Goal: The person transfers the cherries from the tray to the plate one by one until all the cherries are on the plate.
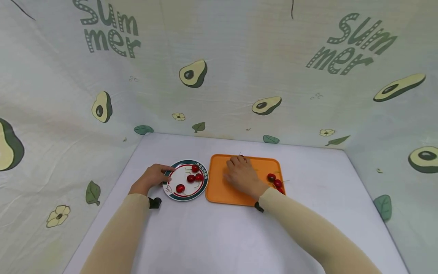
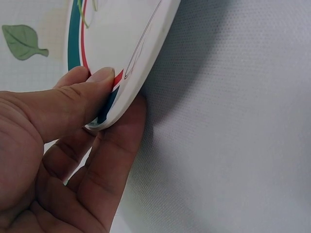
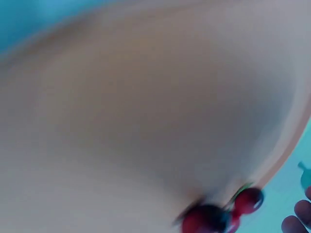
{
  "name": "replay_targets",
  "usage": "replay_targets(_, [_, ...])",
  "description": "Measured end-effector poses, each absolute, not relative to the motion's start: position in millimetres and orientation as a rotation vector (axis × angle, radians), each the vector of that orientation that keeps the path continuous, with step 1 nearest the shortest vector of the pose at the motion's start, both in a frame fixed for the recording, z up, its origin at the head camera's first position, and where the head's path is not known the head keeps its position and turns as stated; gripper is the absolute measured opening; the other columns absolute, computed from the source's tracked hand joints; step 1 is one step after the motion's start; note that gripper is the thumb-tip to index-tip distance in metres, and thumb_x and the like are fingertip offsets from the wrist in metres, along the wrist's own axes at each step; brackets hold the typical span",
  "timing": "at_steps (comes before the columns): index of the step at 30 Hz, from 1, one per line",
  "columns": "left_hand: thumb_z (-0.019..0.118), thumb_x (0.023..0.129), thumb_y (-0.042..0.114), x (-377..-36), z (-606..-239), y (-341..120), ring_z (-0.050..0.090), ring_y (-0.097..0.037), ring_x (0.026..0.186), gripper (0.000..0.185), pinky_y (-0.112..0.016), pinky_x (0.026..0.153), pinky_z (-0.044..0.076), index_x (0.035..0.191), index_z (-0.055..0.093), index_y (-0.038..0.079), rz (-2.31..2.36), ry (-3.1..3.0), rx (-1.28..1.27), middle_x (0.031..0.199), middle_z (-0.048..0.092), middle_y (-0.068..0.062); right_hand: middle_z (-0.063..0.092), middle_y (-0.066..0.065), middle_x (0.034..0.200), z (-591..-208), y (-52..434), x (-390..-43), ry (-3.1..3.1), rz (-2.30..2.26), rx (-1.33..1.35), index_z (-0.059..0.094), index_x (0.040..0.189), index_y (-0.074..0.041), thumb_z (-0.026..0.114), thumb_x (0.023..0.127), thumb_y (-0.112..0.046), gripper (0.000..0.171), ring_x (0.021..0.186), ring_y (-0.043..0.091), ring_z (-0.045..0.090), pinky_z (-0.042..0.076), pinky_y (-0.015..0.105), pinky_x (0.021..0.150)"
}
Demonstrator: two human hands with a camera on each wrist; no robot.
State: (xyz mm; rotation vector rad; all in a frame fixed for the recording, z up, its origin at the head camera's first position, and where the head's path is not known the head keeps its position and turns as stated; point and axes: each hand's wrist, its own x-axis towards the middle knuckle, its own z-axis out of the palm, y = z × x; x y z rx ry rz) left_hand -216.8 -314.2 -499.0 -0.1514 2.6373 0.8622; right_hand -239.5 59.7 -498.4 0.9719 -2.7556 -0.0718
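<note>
White worktop (image 1: pixel 195 236) spreads nearest you. Your left hand (image 1: pixel 153 177) pinches the plate (image 1: pixel 180 177); only the left wrist view shows fingers (image 2: pixel 111 158) under its rim. Glossy red cherries (image 1: pixel 190 178) lie on it. Your right hand (image 1: pixel 241 175) is over the adjacent orange tray (image 1: pixel 219 186); its grip you cannot tell. More cherries (image 1: pixel 278 183) crowd the tray's right edge.

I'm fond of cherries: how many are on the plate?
4 on the plate: one far cherry, one middle, one just right of it, one near. None looks hidden.
</note>
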Motion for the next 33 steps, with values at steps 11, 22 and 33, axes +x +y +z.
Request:
replay_targets(11, [0.077, 0.095, 0.016, -220.4, -501.3, -317.2, 0.055, -0.033, 0.111, 0.046, -0.048, 0.098, 0.05, 0.14, 0.07, 0.015, 0.855, 2.649, -0.139, 0.138, 0.062, -0.023, 0.067, 0.013, 0.105, -499.7, 113.4, -236.6, -2.847, -0.015, 0.726, 0.068, 0.11, -0.003, 0.071, 0.101, -0.038, 0.037, 0.104, 0.034, 0.058, 0.046, 0.049, 0.091])
replay_targets(22, [0.077, 0.095, 0.014, -213.6, -496.5, -313.6, 0.053, -0.035, 0.114, 0.047, -0.053, 0.104, 0.049, 0.141, 0.069, 0.013, 0.879, 2.644, -0.133, 0.14, 0.06, -0.026, 0.067, 0.011, 0.094, -504.8, 111.4, -234.5, -2.935, -0.189, 0.706, 0.07, 0.11, -0.004, 0.07, 0.101, -0.044, 0.041, 0.084, 0.028, 0.052, 0.039, 0.04, 0.073])
replay_targets(33, [0.077, 0.095, 0.015, -217.1, -500.9, -313.2, 0.053, -0.035, 0.114, 0.046, -0.052, 0.103, 0.049, 0.141, 0.069, 0.014, 0.878, 2.642, -0.142, 0.141, 0.06, -0.025, 0.071, 0.012, 0.111, -507.5, 116.7, -227.3, -2.946, -0.11, 0.828, 0.069, 0.124, -0.003, 0.072, 0.102, -0.031, 0.036, 0.097, 0.029, 0.059, 0.049, 0.044, 0.088])
